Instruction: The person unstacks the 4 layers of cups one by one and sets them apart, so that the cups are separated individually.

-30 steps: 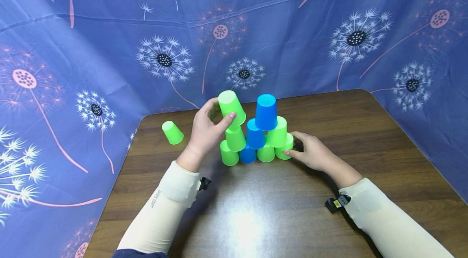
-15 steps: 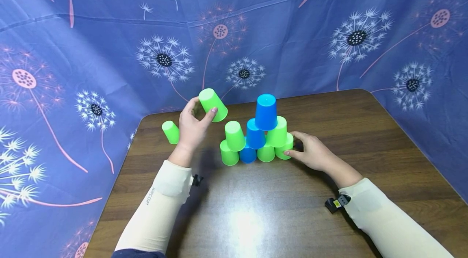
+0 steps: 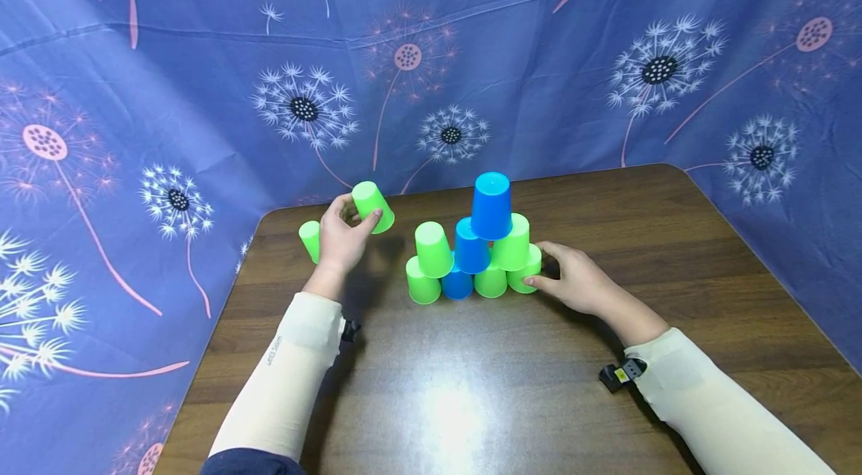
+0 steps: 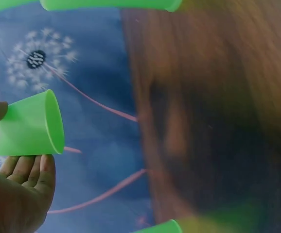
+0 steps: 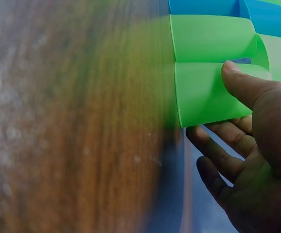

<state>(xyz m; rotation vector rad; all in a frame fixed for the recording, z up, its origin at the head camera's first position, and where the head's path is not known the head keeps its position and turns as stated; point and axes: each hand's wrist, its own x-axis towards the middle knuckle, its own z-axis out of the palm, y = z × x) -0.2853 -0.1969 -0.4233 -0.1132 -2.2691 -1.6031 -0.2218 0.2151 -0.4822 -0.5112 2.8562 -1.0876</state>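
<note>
My left hand [image 3: 342, 239] pinches an upside-down green cup [image 3: 373, 206] between thumb and fingers, tilted over the table's back left. In the left wrist view that cup [image 4: 28, 124] lies across the fingers with the thumb on its side. Partly hidden behind this hand is another green cup [image 3: 309, 239]. A stack of upturned green and blue cups stands mid-table, with a blue cup [image 3: 491, 206] on its upper right and a green cup [image 3: 434, 250] at the left of its middle row. My right hand [image 3: 572, 282] holds the bottom row's right-end green cup [image 5: 206, 92].
The brown wooden table [image 3: 539, 400] has its back edge close behind the stack. Beyond it hangs a blue cloth [image 3: 539, 71] with a dandelion print. Small black cameras sit at both wrists.
My left hand has carried its green cup away from above the stack's left side, leftward and then lower, now overlapping the lone cup. The right hand stays at the stack.
</note>
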